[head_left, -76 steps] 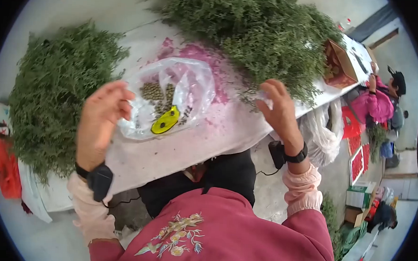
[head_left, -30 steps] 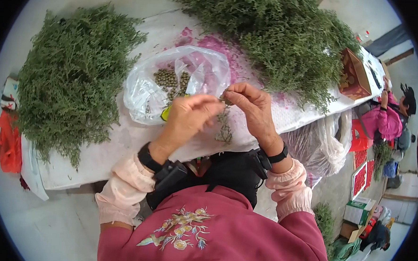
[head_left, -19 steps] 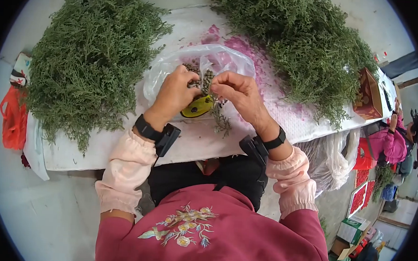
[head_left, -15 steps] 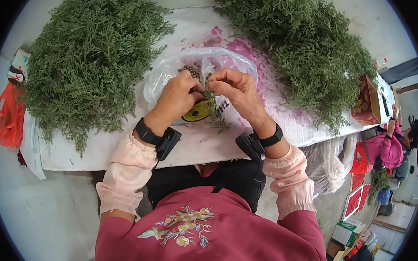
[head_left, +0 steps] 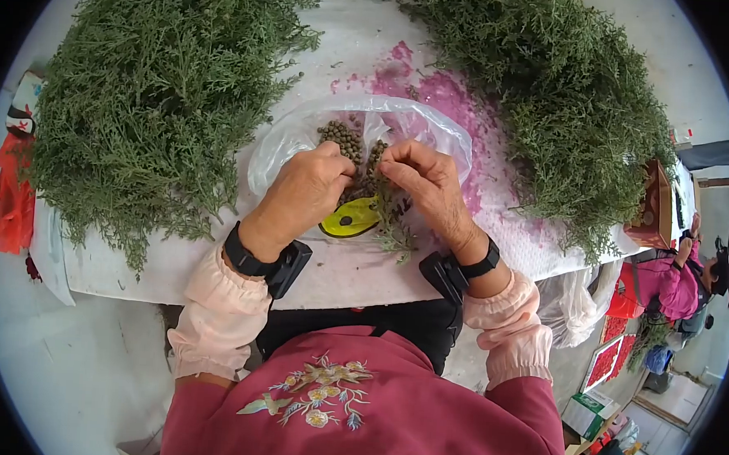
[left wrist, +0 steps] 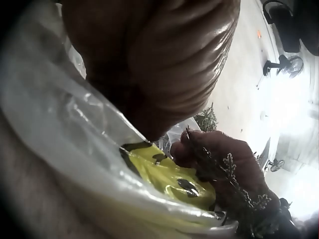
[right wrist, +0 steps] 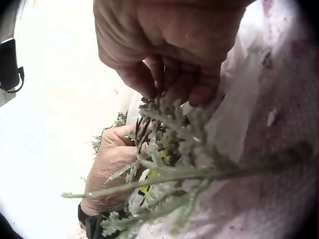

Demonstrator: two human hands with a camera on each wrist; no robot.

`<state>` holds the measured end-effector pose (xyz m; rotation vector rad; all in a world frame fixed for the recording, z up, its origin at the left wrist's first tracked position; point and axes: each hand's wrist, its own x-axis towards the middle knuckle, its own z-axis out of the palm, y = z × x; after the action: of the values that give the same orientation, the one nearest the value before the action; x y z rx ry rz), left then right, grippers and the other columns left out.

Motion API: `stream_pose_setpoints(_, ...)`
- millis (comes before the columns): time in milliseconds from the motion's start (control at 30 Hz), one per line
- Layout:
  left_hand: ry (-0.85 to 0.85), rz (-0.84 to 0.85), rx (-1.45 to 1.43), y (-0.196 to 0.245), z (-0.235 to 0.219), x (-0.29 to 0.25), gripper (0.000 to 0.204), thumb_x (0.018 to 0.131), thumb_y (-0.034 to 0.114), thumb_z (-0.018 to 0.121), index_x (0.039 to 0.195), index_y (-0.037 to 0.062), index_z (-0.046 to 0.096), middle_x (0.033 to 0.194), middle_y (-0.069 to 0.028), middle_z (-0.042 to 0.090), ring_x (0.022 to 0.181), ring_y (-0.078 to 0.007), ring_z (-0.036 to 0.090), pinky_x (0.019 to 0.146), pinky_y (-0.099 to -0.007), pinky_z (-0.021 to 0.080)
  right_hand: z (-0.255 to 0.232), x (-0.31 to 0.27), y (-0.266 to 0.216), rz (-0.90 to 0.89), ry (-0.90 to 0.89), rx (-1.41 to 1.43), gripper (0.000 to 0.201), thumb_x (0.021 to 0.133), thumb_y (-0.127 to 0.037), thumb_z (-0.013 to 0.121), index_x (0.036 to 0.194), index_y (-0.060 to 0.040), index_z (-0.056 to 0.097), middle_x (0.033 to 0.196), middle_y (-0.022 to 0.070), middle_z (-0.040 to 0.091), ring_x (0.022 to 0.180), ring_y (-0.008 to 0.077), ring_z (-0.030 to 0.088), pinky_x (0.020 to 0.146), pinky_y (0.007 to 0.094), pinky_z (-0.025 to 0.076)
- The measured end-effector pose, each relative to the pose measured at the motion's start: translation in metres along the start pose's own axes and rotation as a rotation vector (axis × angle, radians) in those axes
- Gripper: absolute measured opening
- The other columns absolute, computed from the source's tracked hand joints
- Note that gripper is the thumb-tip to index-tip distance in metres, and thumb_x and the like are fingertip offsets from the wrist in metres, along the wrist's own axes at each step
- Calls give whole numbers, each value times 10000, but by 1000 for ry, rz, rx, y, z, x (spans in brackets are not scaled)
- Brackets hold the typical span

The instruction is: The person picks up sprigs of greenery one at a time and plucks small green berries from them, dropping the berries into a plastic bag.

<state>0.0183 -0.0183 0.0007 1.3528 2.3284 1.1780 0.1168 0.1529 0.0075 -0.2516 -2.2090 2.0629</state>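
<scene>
My right hand (head_left: 435,190) pinches a green juniper-like sprig (head_left: 396,223) between thumb and fingertips, over the right part of a clear plastic bag (head_left: 452,137). In the right wrist view the sprig (right wrist: 164,175) hangs below those fingers. My left hand (head_left: 296,197) is curled over the bag beside small round brownish-green balls (head_left: 342,141). Its fingertips are hidden, so I cannot tell whether they hold a ball. A yellow printed patch (head_left: 350,218) lies just below the left fingers. In the left wrist view that patch (left wrist: 184,188) shows beneath the bag's shiny film.
Large heaps of green sprigs stand left (head_left: 165,93) and right (head_left: 564,114) on the white-covered table (head_left: 156,274). Pink stains (head_left: 441,100) mark the cover behind the bag. A red box (head_left: 652,208) sits at the far right, near another person (head_left: 679,273) in pink.
Both hands were apart and raised; they have come together over the bag. A sprig is now in the right hand, and the left hand has moved from above the bag's left edge to the balls.
</scene>
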Motion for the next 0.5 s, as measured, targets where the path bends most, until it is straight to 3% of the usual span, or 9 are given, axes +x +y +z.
stream_pose_setpoints(100,100,78,-36,-8,5,0,84,744,-8,599,826,-17,615,766,-112,567,600,-242,557,539,-319,431,0,0,1,12,13,16,82,857,-91,580,848,-11,591,745,-40,540,689,47,462,624,191,383)
stream_pose_setpoints(133,95,78,-35,-7,6,1,84,744,-8,599,826,-17,615,766,-112,567,600,-242,557,539,-319,431,-1,0,2,14,22,20,86,863,-96,579,852,-11,591,748,-40,540,692,47,464,626,190,384)
stream_pose_setpoints(233,245,-156,-272,-2,10,4,87,813,42,596,868,-22,618,744,-33,577,577,-131,529,517,-264,424,-1,0,5,12,-1,26,85,864,-95,578,863,-11,592,761,-36,548,693,48,467,630,193,390)
stream_pose_setpoints(267,242,-155,-268,0,9,5,87,813,42,596,868,-22,618,744,-33,577,577,-131,529,517,-264,424,-1,0,6,10,-15,29,85,864,-95,577,869,-11,593,768,-34,552,694,48,469,633,195,394)
stream_pose_setpoints(367,148,-547,-1156,8,1,9,148,863,113,590,927,-17,619,757,17,571,587,-58,492,511,-221,419,1,-2,6,-12,-29,46,88,867,-95,575,876,-8,592,777,-29,558,711,47,478,647,197,402)
stream_pose_setpoints(433,141,-565,-1234,11,6,9,150,857,114,600,936,-12,619,750,9,574,589,-63,502,508,-220,425,3,-3,7,-21,-36,50,90,868,-94,574,880,-7,592,782,-27,562,720,46,482,654,198,406)
stream_pose_setpoints(500,135,-599,-1392,13,11,9,160,846,116,619,953,-3,619,735,-7,580,593,-72,522,504,-218,439,11,-4,8,-140,-8,-32,86,864,-86,579,883,-4,594,790,-24,571,737,45,489,667,199,413)
